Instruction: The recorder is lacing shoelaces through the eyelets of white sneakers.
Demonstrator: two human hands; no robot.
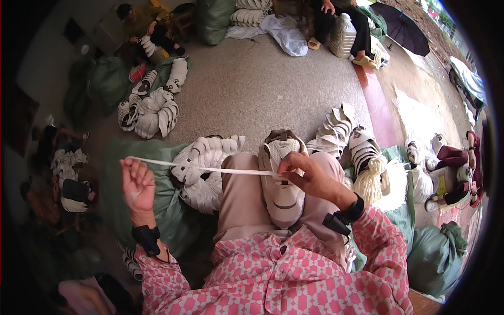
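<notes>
A white and beige shoe upper [282, 202] stands upright between my knees, its heel end toward me. A flat white shoelace [220, 170] stretches taut across it and out to the left. My left hand [139, 184] is raised at the left, fingers curled closed on the lace's far end. My right hand [312, 178] pinches the lace over the shoe's eyelet area, covering part of the upper. Nested white uppers [202, 176] lie beside my left thigh. Beyond my right knee are more stacked uppers [336, 128] and a hanging bundle of cream laces [371, 178].
Green sacks [157, 202] bulge at my left, and another sack [438, 257] sits at lower right. Piled uppers [157, 113] lie on the floor ahead left. People sit working at both sides and at the back. A black umbrella [401, 29] stands far right.
</notes>
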